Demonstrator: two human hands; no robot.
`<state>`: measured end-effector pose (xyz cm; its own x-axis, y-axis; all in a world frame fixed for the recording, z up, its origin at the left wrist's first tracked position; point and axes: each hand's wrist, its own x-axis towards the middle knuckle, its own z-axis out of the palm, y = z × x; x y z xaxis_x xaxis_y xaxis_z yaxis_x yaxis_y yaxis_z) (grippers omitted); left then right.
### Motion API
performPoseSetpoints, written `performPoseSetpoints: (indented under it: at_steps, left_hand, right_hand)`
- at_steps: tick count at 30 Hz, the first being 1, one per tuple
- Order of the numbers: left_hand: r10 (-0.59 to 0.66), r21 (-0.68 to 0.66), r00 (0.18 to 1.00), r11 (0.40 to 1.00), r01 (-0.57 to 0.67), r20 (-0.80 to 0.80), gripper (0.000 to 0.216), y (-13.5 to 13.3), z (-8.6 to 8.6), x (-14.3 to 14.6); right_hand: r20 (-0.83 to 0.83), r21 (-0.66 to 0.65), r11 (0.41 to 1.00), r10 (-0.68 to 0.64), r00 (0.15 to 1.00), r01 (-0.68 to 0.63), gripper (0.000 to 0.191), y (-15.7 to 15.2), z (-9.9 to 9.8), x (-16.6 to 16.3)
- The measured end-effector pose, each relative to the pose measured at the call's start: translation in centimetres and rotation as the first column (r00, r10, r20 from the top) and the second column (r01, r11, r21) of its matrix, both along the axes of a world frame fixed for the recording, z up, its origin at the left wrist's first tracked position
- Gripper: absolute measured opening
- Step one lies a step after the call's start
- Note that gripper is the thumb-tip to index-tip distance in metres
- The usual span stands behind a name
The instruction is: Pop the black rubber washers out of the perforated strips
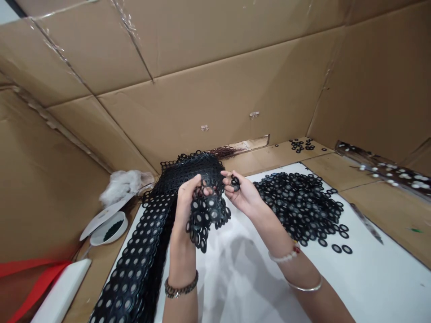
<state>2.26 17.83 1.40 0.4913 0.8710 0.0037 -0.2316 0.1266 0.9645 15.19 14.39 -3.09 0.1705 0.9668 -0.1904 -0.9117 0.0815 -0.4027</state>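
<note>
My left hand (191,193) is closed on a hanging cluster of linked black rings (210,211), which droops below the fingers over the white board. To its right, my right hand (240,193) has curled fingers with a few loose black rings (235,182) in them. The two hands are apart, with a small gap between them. Behind and left of my left hand lies a long mesh of joined black rings (134,251); its far end is heaped up. A large pile of loose black rings (299,202) spreads to the right of my right hand.
Cardboard walls (215,72) enclose the white board (380,273). A knife-like blade (367,223) lies at right. On the left are a white bowl (111,231) with dark green contents, wadded clear plastic (124,186) and red ribbon (33,278). More rings (301,144) lie at the back.
</note>
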Motion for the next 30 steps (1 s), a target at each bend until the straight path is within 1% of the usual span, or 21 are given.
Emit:
performPoseSetpoints:
  at_steps: [2, 4, 7, 9, 11, 13, 15, 17, 18, 20, 22, 23, 25, 26, 27, 28, 30]
  left_hand:
    - [-0.025, 0.107, 0.996, 0.994, 0.035, -0.091, 0.023, 0.4, -0.6, 0.0]
    - [-0.057, 0.161, 0.985, 0.983, 0.084, -0.163, 0.029, 0.8, -1.0, 0.0]
    - [-0.08, 0.231, 0.954, 0.961, 0.151, -0.289, 0.035, 1.3, -1.4, -0.2]
    - [-0.102, 0.276, 0.918, 0.936, 0.219, -0.383, 0.035, 1.5, -1.5, -0.4]
    - [-0.123, 0.302, 0.882, 0.911, 0.282, -0.454, 0.032, 1.7, -1.6, -0.5]
    - [-0.13, 0.306, 0.871, 0.903, 0.302, -0.474, 0.027, 1.8, -1.6, -0.7]
    - [-0.132, 0.3, 0.878, 0.907, 0.294, -0.461, 0.023, 1.9, -1.5, -0.8]
    - [-0.146, 0.301, 0.889, 0.907, 0.296, -0.434, 0.022, 1.9, -1.3, -1.0]
    - [-0.168, 0.295, 0.893, 0.904, 0.308, -0.418, 0.022, 1.9, -1.2, -1.1]
    - [-0.251, 0.266, 0.898, 0.895, 0.358, -0.363, 0.024, 1.7, -0.8, -1.3]
    - [-0.332, 0.231, 0.894, 0.884, 0.406, -0.302, 0.026, 1.6, -0.5, -1.5]
    - [-0.355, 0.219, 0.892, 0.881, 0.42, -0.282, 0.027, 1.5, -0.3, -1.6]
    - [-0.353, 0.21, 0.894, 0.886, 0.414, -0.275, 0.028, 1.3, 0.0, -1.7]
    - [-0.339, 0.208, 0.896, 0.891, 0.404, -0.287, 0.028, 1.2, 0.1, -1.8]
    - [-0.326, 0.207, 0.895, 0.895, 0.397, -0.305, 0.029, 1.1, 0.2, -1.8]
    - [-0.318, 0.204, 0.89, 0.896, 0.395, -0.327, 0.03, 1.0, 0.2, -1.9]
    - [-0.294, 0.207, 0.869, 0.894, 0.397, -0.398, 0.031, 0.9, 0.3, -1.9]
  right_hand:
    - [0.066, -0.036, 0.998, -0.05, 0.997, 0.052, 0.02, 0.3, -0.4, 0.1]
    - [0.165, -0.064, 0.992, -0.094, 0.982, 0.106, 0.014, 0.4, -0.8, 0.3]
    - [0.287, -0.064, 0.992, -0.086, 0.954, 0.109, 0.012, 0.6, -1.2, 0.7]
    - [0.348, -0.054, 0.996, -0.047, 0.936, 0.07, 0.023, 0.7, -1.5, 0.9]
    - [0.442, -0.054, 0.998, 0.008, 0.897, 0.018, 0.037, 1.0, -2.1, 1.0]
    - [0.549, -0.062, 0.998, 0.043, 0.835, -0.011, 0.046, 1.3, -2.8, 1.1]
    - [0.642, -0.057, 0.998, 0.036, 0.766, 0.0, 0.048, 1.7, -3.6, 1.0]
    - [0.706, -0.04, 0.999, 0.022, 0.708, 0.009, 0.042, 2.1, -4.4, 0.8]
    - [0.728, -0.034, 0.999, 0.03, 0.685, -0.008, 0.038, 2.3, -4.7, 0.7]
    - [0.756, -0.032, 0.997, 0.073, 0.65, -0.075, 0.032, 2.4, -5.0, 0.6]
    - [0.767, -0.02, 0.979, 0.144, 0.625, -0.201, 0.034, 2.2, -4.8, 0.6]
    - [0.772, -0.004, 0.958, 0.185, 0.608, -0.287, 0.038, 1.9, -4.5, 0.7]
    - [0.802, 0.034, 0.9, 0.235, 0.55, -0.434, 0.048, 1.3, -3.6, 0.9]
    - [0.828, 0.04, 0.878, 0.238, 0.508, -0.476, 0.052, 0.9, -3.2, 1.0]
    - [0.857, 0.032, 0.872, 0.228, 0.463, -0.488, 0.055, 0.5, -2.7, 1.2]
    - [0.884, 0.015, 0.887, 0.205, 0.421, -0.462, 0.058, 0.1, -2.2, 1.3]
    - [0.93, -0.01, 0.934, 0.14, 0.341, -0.357, 0.06, -0.5, -1.3, 1.4]
